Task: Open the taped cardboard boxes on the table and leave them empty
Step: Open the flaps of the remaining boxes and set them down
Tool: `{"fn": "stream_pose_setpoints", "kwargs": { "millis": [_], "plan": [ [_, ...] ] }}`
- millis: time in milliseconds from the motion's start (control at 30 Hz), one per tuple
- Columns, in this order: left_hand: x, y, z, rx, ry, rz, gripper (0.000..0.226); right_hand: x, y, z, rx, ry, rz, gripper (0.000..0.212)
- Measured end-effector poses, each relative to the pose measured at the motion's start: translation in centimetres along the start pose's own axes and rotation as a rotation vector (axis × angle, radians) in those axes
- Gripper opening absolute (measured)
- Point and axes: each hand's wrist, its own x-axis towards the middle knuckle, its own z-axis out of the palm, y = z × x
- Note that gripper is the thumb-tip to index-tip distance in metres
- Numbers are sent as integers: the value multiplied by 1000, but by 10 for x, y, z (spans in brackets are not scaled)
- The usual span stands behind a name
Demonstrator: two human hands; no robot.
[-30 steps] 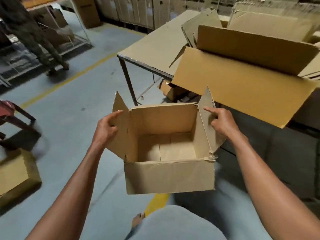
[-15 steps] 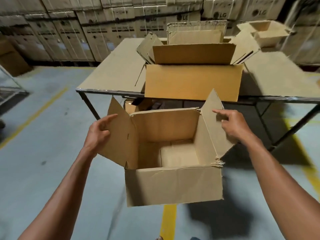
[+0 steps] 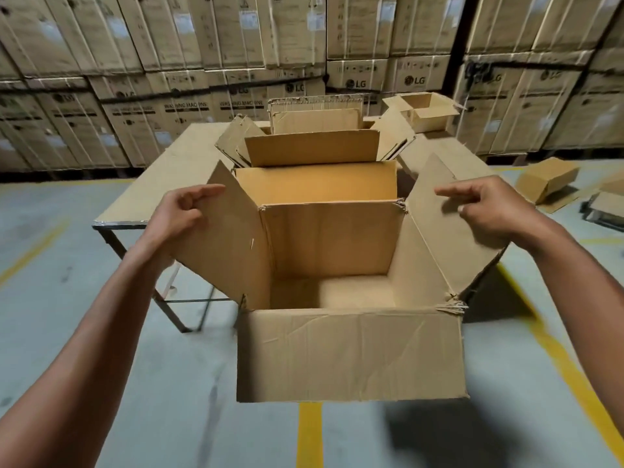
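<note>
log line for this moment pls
left hand grips left flap | right hand on right flap | held cardboard box open, empty | table ahead

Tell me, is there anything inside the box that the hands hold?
No, the box held by both hands shows only its bare cardboard bottom.

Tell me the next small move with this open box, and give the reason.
Probably set the box down on the table. Both hands, left and right, hold its side flaps, it looks empty inside, and the table lies just ahead.
</note>
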Motion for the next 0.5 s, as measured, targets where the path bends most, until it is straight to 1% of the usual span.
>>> {"fn": "stream_pose_setpoints", "kwargs": {
  "millis": [167,267,367,500],
  "plan": [
    [19,48,-3,-31,39,35,72,2,-19,-52,68,81,23,61],
    [34,73,-18,-38,51,114,74,8,-38,-77,97,129,-9,60],
    [45,98,-34,-76,73,139,73,13,-62,-100,86,184,-46,57],
    [59,127,-61,-61,125,199,70,22,-92,-123,79,264,-102,52]
  ]
}}
